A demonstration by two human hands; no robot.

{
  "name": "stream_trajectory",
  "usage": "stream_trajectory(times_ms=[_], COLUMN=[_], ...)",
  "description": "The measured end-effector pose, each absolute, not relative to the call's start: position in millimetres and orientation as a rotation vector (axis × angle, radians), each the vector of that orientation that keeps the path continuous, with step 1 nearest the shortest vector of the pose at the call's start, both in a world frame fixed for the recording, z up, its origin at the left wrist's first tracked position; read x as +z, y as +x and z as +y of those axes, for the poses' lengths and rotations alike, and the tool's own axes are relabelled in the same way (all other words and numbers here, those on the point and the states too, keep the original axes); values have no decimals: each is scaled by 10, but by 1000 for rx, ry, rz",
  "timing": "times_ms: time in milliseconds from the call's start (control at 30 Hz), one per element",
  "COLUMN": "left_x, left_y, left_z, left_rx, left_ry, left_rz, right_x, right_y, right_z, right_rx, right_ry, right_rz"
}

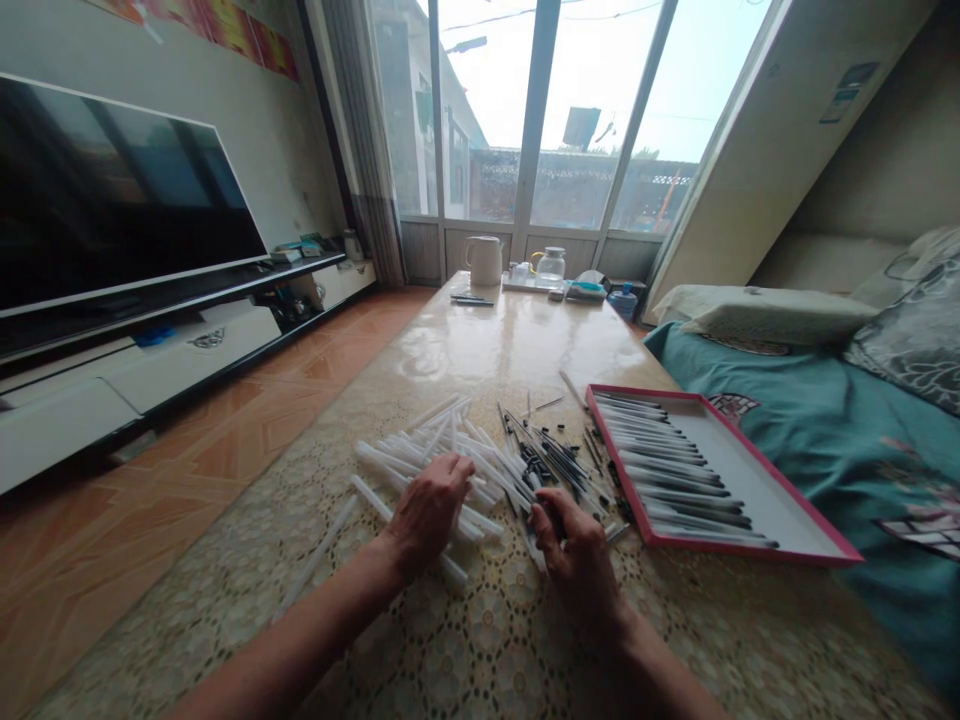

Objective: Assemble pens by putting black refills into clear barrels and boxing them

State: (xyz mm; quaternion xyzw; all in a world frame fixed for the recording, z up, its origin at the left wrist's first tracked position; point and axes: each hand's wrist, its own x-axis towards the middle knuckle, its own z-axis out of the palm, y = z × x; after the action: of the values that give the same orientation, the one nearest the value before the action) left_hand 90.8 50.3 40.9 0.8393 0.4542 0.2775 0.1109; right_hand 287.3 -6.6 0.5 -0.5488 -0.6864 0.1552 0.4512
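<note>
Clock centred between the hands, 12 straight ahead: white tubes (409, 452) heaped at 10-11 on the worktop (517, 345), dark rods (568, 464) and small black pieces (533, 462) loose at 1, tray (750, 470) with slim sticks (667, 466) in rows at 2-3. Left hand (427, 507) has fingertips bunched over the heap; can't tell if they grip a tube. Right hand (579, 548) has thumb and forefinger drawn together; can't tell what's pinched. I'd take one tube by its end, no raking; they'll likely roll. Pinch small bits lightly, singly.
</note>
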Motion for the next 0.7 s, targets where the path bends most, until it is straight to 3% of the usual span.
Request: stream_trajectory(times_ms=[100,267,700], left_x=[435,415,238], left_y=[875,810,842], left_z=[437,240,132], left_rx=[1165,1198,1188], left_ry=[1806,891,847], left_rz=[1268,1065,1031], right_x=[44,137,196], right_y=[2840,2793,2769], right_z=[-112,-205,-223], right_rx=[352,273,207], right_ry=[-1344,-1277,-1287], right_rz=[-1729,-1900,-2054])
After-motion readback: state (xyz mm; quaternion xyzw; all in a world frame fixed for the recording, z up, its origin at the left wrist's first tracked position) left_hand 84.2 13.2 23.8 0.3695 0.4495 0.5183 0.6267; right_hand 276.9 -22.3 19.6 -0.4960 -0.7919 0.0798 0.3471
